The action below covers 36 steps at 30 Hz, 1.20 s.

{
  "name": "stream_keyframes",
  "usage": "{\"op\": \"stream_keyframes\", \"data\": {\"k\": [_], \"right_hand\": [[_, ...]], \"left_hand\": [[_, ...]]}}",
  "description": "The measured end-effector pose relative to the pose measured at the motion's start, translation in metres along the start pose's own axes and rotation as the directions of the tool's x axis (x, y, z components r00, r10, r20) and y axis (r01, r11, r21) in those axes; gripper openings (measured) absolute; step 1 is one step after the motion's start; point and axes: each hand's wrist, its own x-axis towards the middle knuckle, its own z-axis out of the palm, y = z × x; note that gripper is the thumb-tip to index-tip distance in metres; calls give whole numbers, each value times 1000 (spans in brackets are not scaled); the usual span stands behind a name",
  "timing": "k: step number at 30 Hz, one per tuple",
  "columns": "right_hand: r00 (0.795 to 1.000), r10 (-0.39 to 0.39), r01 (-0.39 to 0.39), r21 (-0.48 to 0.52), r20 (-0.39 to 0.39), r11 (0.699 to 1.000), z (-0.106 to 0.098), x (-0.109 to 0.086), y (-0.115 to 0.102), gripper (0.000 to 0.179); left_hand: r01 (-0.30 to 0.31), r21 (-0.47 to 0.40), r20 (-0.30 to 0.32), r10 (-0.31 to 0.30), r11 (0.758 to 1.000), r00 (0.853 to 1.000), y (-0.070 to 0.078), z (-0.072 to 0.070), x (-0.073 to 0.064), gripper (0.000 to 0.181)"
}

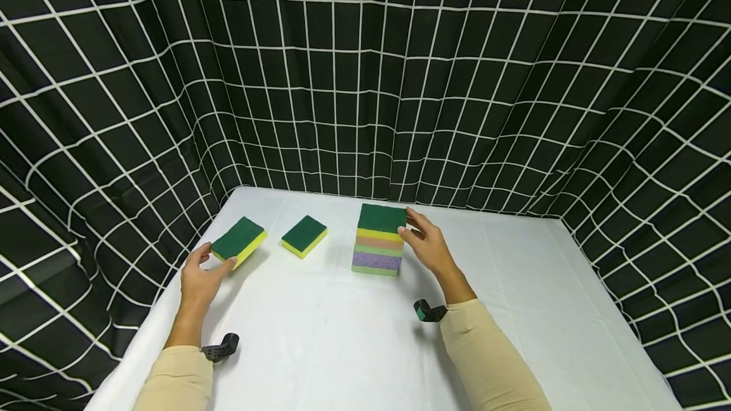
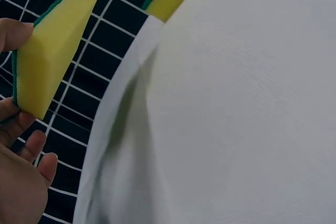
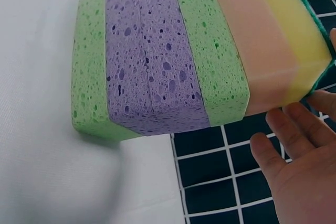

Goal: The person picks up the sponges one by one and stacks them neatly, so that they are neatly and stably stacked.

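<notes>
the left hand [image 1: 200, 278] held a green and yellow sponge [image 1: 238, 241]; the right hand [image 1: 427, 243] touched the sponge stack [image 1: 379, 240], fingers loose.

No readable text, labels, brands or numbers on anything

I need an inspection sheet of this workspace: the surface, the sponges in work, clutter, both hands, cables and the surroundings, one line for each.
Surface: white tablecloth, smooth, some light folds.
Job's things: sponge stack near the middle, green scouring pad on top, then yellow, pink, green, purple, green layers; held sponge, green over yellow, lifted at the left; loose sponge, same kind, lying flat between them.
Clutter: nothing seen.
Grippers: left hand grips the held sponge by its near edge; right hand touches the top right edge of the sponge stack with its fingertips, fingers nearly straight.
Cables: nothing seen; a small dark wrist camera mount at each wrist.
Surroundings: black curtain with white grid on three sides.
</notes>
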Motion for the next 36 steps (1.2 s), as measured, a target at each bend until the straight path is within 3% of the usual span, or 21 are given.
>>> {"op": "stream_keyframes", "data": {"k": [9,14,22,28,32,36], "right_hand": [[1000,17,-17,-24,9,1000,-1,0,-4,56],[1000,9,-8,-19,6,1000,-1,0,-3,56],[1000,19,-19,-29,4,999,-1,0,-3,56],[1000,23,-22,-37,14,999,-1,0,-2,58],[1000,21,-20,-47,19,999,-1,0,-1,60],[1000,24,-22,-58,19,998,-1,0,-1,60]], "left_hand": [[-63,-131,-18,61,989,998,30,-6,2,65],[-95,-149,-23,92,984,995,46,-8,2,64],[-175,-227,18,184,958,983,72,-2,9,63],[-250,-298,49,277,921,960,94,8,15,63],[-287,-338,97,337,896,937,113,16,17,62],[-323,-336,157,391,885,907,139,23,9,60]]}}
